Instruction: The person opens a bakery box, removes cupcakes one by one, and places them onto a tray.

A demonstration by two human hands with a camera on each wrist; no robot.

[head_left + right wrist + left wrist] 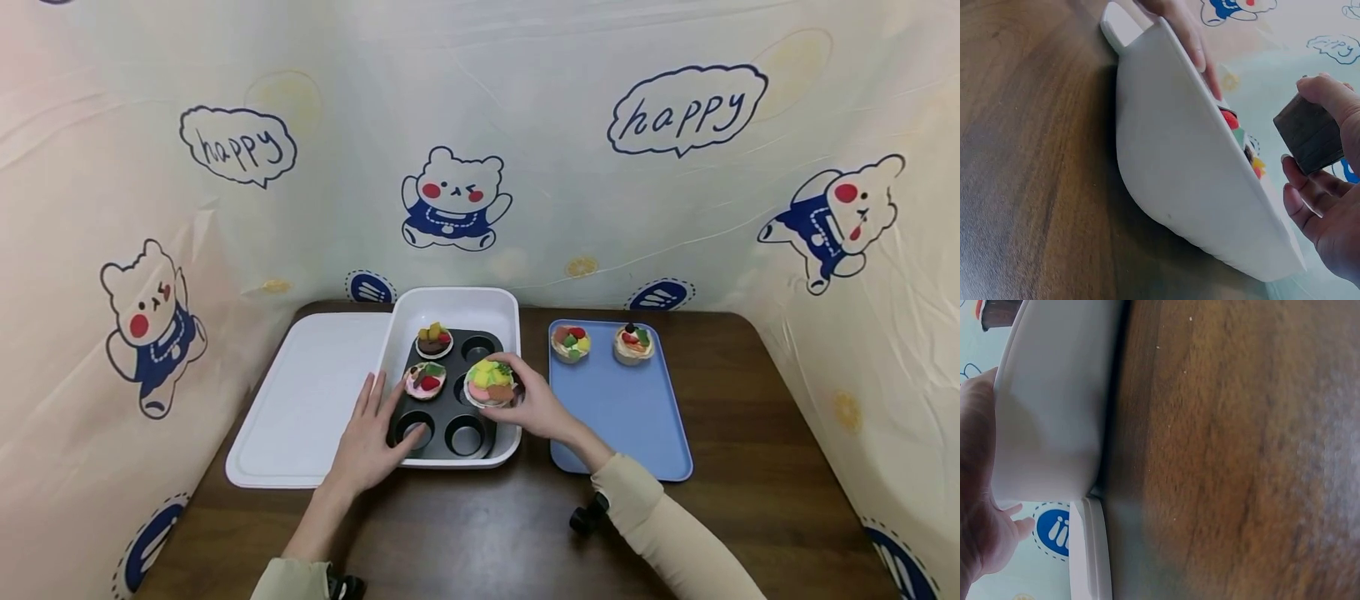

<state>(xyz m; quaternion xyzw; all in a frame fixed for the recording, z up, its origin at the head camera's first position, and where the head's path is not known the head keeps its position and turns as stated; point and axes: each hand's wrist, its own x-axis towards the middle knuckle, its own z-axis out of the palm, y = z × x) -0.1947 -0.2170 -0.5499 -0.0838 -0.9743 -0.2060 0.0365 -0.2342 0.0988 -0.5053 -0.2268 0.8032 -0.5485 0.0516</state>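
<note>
Left hand (pixel 979 487) at rim of white tub (pixel 1054 419). Tub on brown wooden table (pixel 1229 450), white tray (pixel 1091 550) just beside. Dark cup (pixel 999 314) cut off, top left. Blue emblem (pixel 1054 531) on pale backdrop (pixel 1050 581).

Five cupcakes (pixel 490 383); one tin (pixel 441 412); one basin (pixel 457 307)

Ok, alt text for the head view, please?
A right hand grips a yellow-topped cupcake above a muffin tin holding two cupcakes, inside a white bin; the left hand is at the bin's left edge. Two more cupcakes sit on a blue tray.
</note>
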